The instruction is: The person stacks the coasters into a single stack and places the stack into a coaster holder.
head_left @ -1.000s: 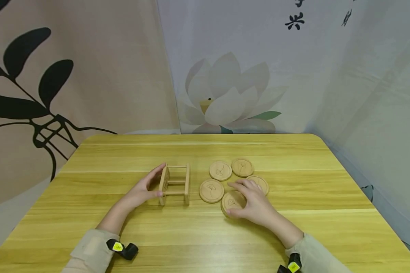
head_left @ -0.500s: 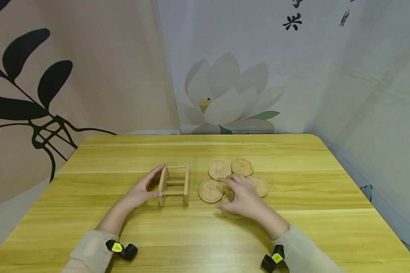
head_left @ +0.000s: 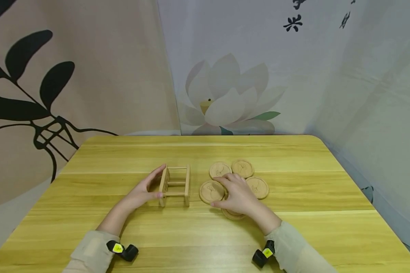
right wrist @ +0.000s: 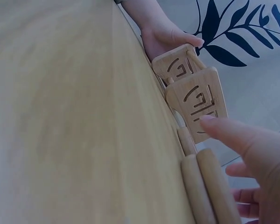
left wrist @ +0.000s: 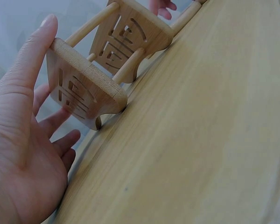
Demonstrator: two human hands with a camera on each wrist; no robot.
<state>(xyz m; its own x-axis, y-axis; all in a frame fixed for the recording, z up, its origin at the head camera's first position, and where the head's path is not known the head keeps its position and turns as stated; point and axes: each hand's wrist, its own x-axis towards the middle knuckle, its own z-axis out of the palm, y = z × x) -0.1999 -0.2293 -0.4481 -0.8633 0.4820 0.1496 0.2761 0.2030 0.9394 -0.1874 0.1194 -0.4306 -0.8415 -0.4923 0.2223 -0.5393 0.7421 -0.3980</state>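
My left hand (head_left: pixel 140 193) holds a small wooden rack (head_left: pixel 162 185), thumb at the near end of its left panel and fingers at the far end. In the left wrist view, the thumb touches the panel's edge; the rack's carved panels (left wrist: pixel 77 88) are joined by round rods. My right hand (head_left: pixel 239 195) is over several round wooden coasters, thumb and fingers spread apart around the right part of the left coaster (head_left: pixel 210 192). It partly hides the nearest coaster (head_left: pixel 233 215). In the right wrist view, the thumb stands clear of the coasters (right wrist: pixel 196 186).
More engraved coasters lie flat close together: a back-left coaster (head_left: pixel 220 169), a back-right coaster (head_left: pixel 242 168) and a right coaster (head_left: pixel 258 188). All are on a wood-grain table (head_left: pixel 177 231). A printed curtain (head_left: pixel 123 76) hangs behind it.
My right hand has moved left from the nearest coaster towards the left one, its thumb and fingers still apart. The left hand and the rack have stayed in place.
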